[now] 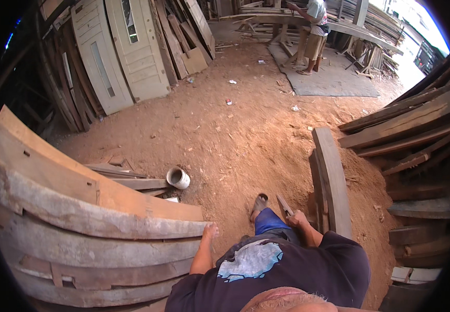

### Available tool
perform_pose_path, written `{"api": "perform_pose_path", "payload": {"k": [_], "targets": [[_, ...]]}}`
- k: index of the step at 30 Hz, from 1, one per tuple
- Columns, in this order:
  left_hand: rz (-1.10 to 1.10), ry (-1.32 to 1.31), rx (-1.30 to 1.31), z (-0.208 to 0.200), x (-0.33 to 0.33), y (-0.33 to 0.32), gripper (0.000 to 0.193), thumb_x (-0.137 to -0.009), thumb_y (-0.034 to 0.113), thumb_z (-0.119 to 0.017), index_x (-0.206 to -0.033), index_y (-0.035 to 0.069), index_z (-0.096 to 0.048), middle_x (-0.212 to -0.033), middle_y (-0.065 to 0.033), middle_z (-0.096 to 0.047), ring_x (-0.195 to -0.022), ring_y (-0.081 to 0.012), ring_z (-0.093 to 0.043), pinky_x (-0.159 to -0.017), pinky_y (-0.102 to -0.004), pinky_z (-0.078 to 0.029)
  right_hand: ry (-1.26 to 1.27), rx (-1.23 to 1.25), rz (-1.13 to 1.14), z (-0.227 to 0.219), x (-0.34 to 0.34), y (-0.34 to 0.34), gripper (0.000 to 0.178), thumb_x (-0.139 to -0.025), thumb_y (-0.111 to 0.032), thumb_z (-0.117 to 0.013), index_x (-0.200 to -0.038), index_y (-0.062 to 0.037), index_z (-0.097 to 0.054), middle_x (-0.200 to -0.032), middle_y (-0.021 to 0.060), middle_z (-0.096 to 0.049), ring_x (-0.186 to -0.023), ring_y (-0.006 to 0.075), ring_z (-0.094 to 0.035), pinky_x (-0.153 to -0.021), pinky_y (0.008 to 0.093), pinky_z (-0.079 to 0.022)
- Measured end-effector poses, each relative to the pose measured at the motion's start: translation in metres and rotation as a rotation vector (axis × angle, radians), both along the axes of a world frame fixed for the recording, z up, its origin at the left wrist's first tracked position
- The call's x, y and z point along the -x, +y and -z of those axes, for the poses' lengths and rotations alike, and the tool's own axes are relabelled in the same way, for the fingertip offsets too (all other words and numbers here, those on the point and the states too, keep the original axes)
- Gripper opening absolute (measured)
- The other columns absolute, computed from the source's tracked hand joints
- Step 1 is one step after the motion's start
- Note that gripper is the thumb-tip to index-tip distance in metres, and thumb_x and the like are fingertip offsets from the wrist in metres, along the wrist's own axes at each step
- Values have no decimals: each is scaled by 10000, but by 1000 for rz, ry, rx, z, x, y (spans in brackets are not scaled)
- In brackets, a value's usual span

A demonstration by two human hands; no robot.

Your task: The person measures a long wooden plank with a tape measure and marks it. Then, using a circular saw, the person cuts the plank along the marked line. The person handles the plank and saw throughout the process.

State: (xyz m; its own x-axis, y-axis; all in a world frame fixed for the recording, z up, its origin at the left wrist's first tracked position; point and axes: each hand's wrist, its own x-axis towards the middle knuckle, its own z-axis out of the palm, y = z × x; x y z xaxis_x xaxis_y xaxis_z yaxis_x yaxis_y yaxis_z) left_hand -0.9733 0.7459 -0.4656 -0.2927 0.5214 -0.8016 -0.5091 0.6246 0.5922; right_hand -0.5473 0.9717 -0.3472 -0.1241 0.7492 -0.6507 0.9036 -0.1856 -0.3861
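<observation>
My left hand [210, 230] is at the end of a long grey weathered plank [105, 221]. Its fingers look curled; whether they grip the plank's end or something small, I cannot tell. In front of my right hip, my right hand [299, 220] is closed around a slim brown stick-like tool [285, 205], whose far end points forward and to the left. Its exact kind is too small to make out. Just right of that hand stands a thick grey-brown timber board [334, 182].
Stacked timbers line my left and my right [407, 125]. A white bucket [178, 178] stands on the sawdust-covered floor [225, 140] beside short boards. Pale panelled doors [136, 52] lean at the back left. Another person [314, 31] stands by a long workbench [360, 34] at the far right.
</observation>
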Motion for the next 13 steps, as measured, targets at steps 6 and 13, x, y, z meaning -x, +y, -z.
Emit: {"api": "perform_pose_path", "payload": {"k": [6, 13], "targets": [[-46, 85, 242, -6, 26, 12, 408, -943, 419, -646, -1147, 78, -554, -893, -103, -643, -620, -246, -600, -512, -389, -492, -147, 104, -398, 140, 29, 112, 466, -838, -533, -647, -1035, -124, -751, -1034, 181, -721, -1005, 340, -690, -817, 405, -550], [-308, 29, 369, -17, 77, 110, 471, -923, 377, -659, -1219, 38, -517, -997, -147, -633, -723, -270, -622, -568, -440, -536, -244, 174, -570, 198, 122, 313, 520, -830, -556, -655, -1131, -137, -720, -1127, 159, -702, -1021, 219, -703, -902, 397, -520]]}}
